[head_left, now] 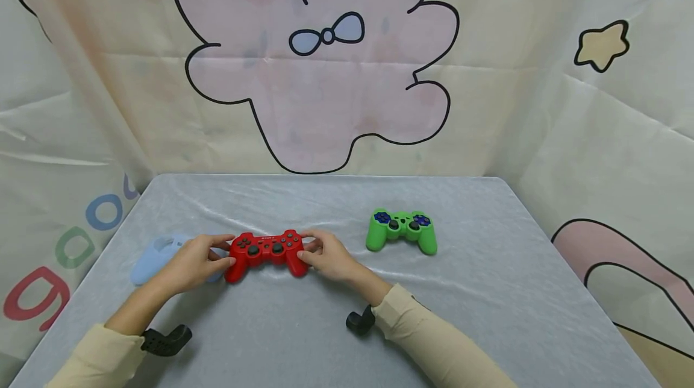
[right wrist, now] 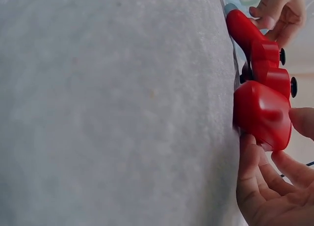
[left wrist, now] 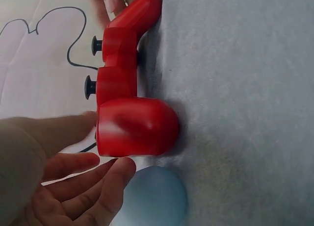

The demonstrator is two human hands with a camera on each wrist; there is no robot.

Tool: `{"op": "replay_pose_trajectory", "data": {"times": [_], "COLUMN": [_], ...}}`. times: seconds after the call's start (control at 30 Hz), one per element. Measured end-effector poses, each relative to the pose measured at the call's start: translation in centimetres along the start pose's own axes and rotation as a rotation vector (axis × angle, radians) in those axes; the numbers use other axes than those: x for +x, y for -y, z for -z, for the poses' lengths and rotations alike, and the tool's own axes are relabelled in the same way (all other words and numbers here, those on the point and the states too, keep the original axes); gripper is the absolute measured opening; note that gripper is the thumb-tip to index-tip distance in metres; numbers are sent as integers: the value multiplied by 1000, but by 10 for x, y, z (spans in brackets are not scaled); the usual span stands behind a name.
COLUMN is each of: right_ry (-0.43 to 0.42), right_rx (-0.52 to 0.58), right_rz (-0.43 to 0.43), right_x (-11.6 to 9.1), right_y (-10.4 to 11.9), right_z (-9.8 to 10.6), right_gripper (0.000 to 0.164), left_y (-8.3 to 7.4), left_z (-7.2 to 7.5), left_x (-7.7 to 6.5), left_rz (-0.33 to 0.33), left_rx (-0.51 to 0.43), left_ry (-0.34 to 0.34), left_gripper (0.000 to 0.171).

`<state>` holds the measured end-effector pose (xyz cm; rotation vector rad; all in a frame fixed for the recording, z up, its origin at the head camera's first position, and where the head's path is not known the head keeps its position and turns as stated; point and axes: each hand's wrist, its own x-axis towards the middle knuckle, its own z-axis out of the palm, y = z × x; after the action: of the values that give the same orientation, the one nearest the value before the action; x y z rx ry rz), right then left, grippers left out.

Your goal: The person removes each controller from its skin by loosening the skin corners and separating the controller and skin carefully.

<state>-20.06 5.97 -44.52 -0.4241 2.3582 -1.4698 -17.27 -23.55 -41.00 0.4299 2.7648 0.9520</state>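
Note:
A red game controller (head_left: 265,249) with black thumbsticks lies face up, low over the table, between both hands. My left hand (head_left: 195,261) holds its left end, thumb at the grip and fingers along the outer side. At the opposite end my right hand (head_left: 331,255) holds the right grip between thumb and fingers. In the left wrist view the near grip (left wrist: 137,128) comes right down by the cloth. Under and behind the left hand is a light blue controller-shaped thing (head_left: 149,261), partly hidden by that hand.
A green game controller (head_left: 401,230) with dark blue buttons lies to the right of the right hand. Grey cloth covers the table (head_left: 488,291). Printed curtains (head_left: 515,75) hang behind and on both sides. Black wrist mounts (head_left: 167,341) stick out from the sleeves.

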Motion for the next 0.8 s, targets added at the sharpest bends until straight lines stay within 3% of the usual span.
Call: {"op": "replay_pose_trajectory", "data": {"times": [0.27,0.8], "right_ry": [-21,-26], "right_rx": [25,-78], "right_rz": [6,48], "right_x": [-4,-18], "right_y": [4,5], "right_z": [8,29], "right_gripper": [35,38], "left_y": [-1,-16], "left_z": [5,6], "left_x": [-4,-1], "left_rz": [-6,-56], "left_rx": [11,3], "left_ry": [-54,-134], "left_gripper": [48,39]}}
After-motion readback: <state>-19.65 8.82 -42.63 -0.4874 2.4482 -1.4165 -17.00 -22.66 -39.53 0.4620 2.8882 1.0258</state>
